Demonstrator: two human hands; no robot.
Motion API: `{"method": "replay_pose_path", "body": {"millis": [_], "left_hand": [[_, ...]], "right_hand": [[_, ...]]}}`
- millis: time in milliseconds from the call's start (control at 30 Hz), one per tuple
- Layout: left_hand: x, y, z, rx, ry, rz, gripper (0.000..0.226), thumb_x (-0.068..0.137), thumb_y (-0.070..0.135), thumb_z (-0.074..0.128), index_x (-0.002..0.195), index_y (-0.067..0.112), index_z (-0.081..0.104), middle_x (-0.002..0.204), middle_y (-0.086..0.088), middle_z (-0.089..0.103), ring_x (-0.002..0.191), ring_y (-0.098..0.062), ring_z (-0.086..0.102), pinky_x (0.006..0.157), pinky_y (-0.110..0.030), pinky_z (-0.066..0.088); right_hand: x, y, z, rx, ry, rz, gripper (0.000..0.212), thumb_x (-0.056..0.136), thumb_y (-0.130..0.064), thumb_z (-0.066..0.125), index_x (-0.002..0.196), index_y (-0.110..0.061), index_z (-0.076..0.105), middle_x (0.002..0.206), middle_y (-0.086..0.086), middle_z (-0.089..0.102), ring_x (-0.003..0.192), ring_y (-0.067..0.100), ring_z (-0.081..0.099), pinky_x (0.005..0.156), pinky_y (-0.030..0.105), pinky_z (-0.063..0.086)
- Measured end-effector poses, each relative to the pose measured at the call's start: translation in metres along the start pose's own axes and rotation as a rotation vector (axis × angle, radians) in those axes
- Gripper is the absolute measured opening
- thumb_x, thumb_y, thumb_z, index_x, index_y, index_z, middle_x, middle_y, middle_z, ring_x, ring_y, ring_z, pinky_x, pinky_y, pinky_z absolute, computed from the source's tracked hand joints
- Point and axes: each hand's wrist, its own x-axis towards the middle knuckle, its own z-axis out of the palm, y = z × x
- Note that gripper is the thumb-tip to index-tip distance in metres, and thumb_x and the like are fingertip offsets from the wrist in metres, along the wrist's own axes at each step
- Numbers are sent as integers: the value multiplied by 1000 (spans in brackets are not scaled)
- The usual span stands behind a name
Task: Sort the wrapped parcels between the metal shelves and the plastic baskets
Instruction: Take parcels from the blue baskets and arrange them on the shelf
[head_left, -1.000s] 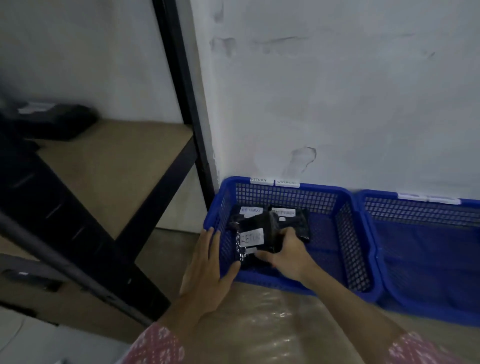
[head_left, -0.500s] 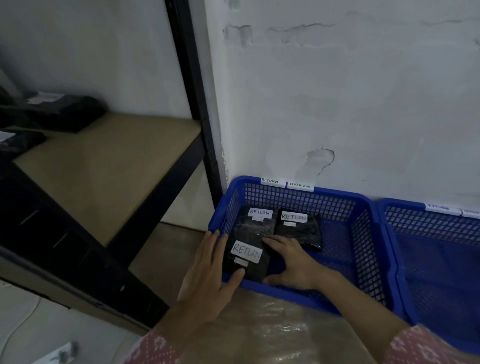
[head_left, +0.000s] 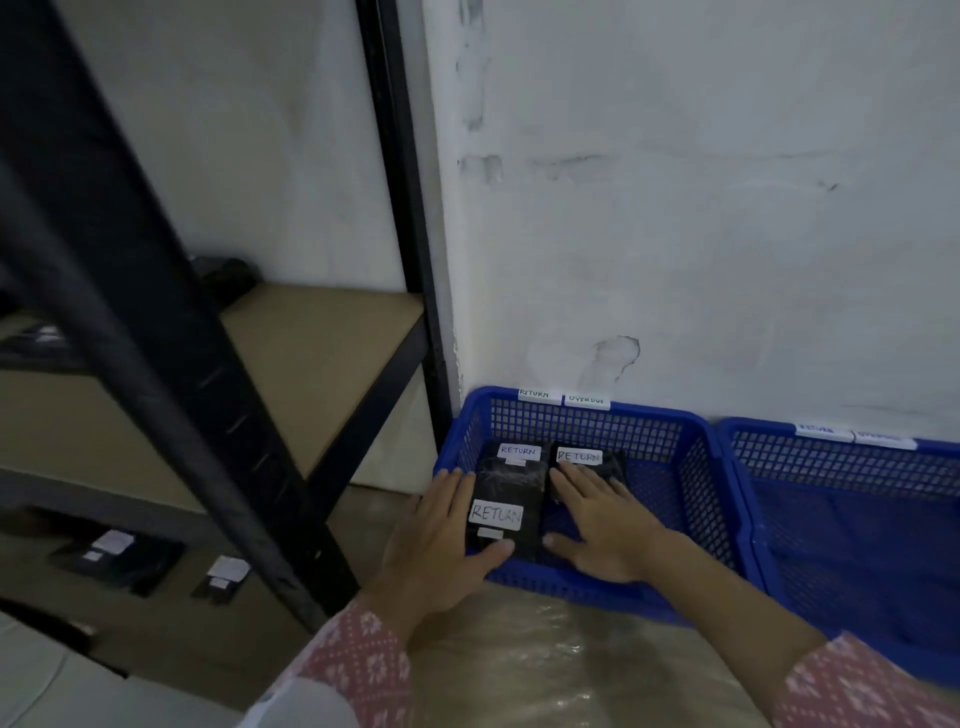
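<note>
I am at the settling step: three black wrapped parcels lie flat in the left blue basket, whose back rim carries tags reading RETURN and OVERDUE. The front parcel, labelled RETURN, sits at the near left corner, with a rear left parcel behind it and a rear right parcel beside that one. My left hand lies flat with straight fingers over the basket's near left edge, thumb touching the front parcel. My right hand rests flat in the basket, fingertips on the rear right parcel; neither hand grips anything. I judge this lot placed. Next I need to lift both hands clear and turn to the metal shelf, where more labelled parcels wait on the lower level.
</note>
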Motion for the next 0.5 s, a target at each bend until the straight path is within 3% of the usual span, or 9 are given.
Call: {"method": "replay_pose_path", "body": {"millis": [167, 367, 500], "left_hand": [[-46, 20, -57, 190, -88, 182, 102, 81, 71, 41, 148, 15, -12, 156, 2, -15, 142, -11, -15, 118, -39, 0], [-158, 10, -116, 321, 43, 334, 104, 78, 76, 40, 148, 18, -11, 156, 3, -16, 142, -9, -15, 115, -32, -7], [-248, -20, -162, 369, 139, 331, 107, 76, 76, 42, 147, 18, -13, 155, 2, -17, 141, -10, -16, 114, -32, -7]], "right_hand": [[-58, -43, -46, -226, 31, 80, 83, 94, -60, 27, 148, -13, -14, 157, 3, -19, 145, 18, -15, 116, 44, -5], [-139, -128, -83, -254, 144, 75, 91, 88, -69, 26, 148, -15, -16, 157, 2, -18, 145, 16, -13, 117, 45, -7], [-192, -201, -106, -252, 230, 29, 95, 86, -71, 29, 148, -15, -15, 157, 1, -16, 146, 15, -10, 118, 44, -4]]}}
